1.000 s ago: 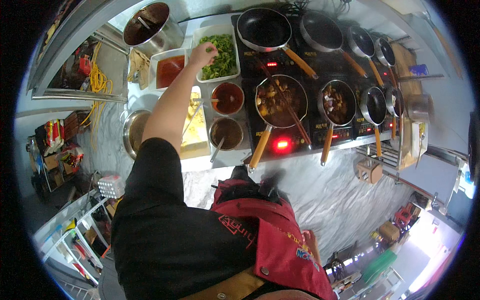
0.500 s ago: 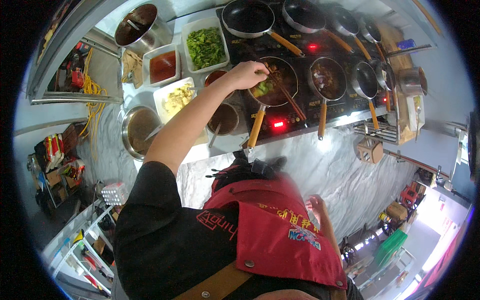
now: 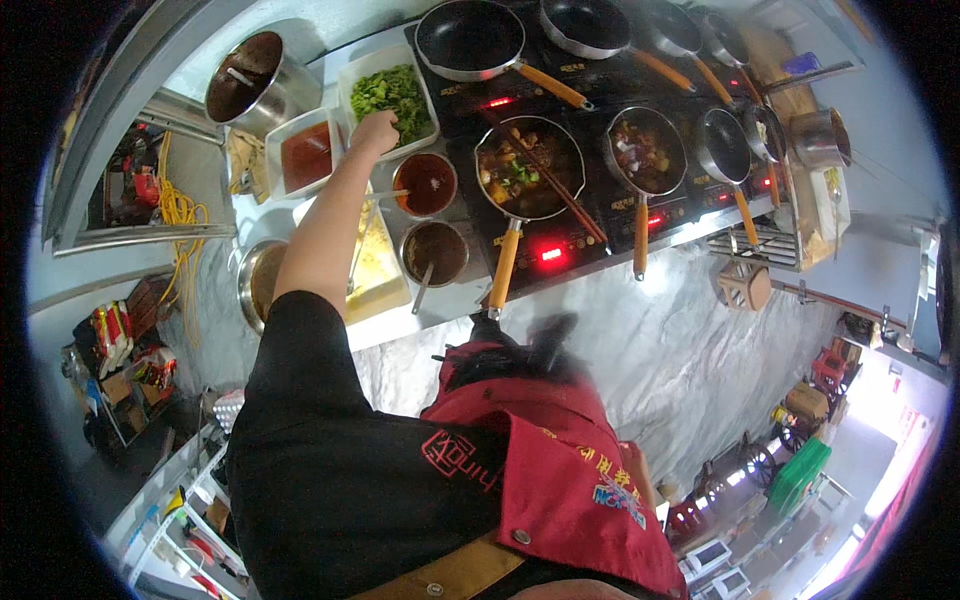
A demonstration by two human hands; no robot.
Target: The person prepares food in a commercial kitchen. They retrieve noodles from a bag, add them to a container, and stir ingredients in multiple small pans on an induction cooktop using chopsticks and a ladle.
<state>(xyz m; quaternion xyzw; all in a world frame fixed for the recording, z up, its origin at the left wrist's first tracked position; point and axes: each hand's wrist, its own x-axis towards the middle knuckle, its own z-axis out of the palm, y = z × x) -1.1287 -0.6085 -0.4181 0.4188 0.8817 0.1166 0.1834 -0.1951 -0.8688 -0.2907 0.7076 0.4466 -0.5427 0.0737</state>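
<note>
My left hand (image 3: 377,133) reaches into a white tray (image 3: 432,128) of chopped greens (image 3: 388,96), its fingers curled down at the near edge of the pile. My right hand (image 3: 637,466) is low beside the red apron, mostly hidden, so its fingers cannot be made out. A frying pan (image 3: 530,165) with a wooden handle holds stew-like food with bits of green on top. Chopsticks (image 3: 560,190) lie slanting across that pan. To its right, another pan (image 3: 646,150) contains brown, chunky food.
Red sauce fills a square tub (image 3: 302,155); a steel pot (image 3: 290,95) stands behind it. Two round sauce containers (image 3: 428,185) (image 3: 434,250) and a yellow food tray (image 3: 385,265) sit left of the burners. Several other pans (image 3: 470,40) rest on the cooktops. Yellow cable (image 3: 182,205) hangs at left.
My left hand has moved from over the frying pan, left to the greens tray. Green pieces now lie on the food in that pan. My right hand has dropped lower beside the apron.
</note>
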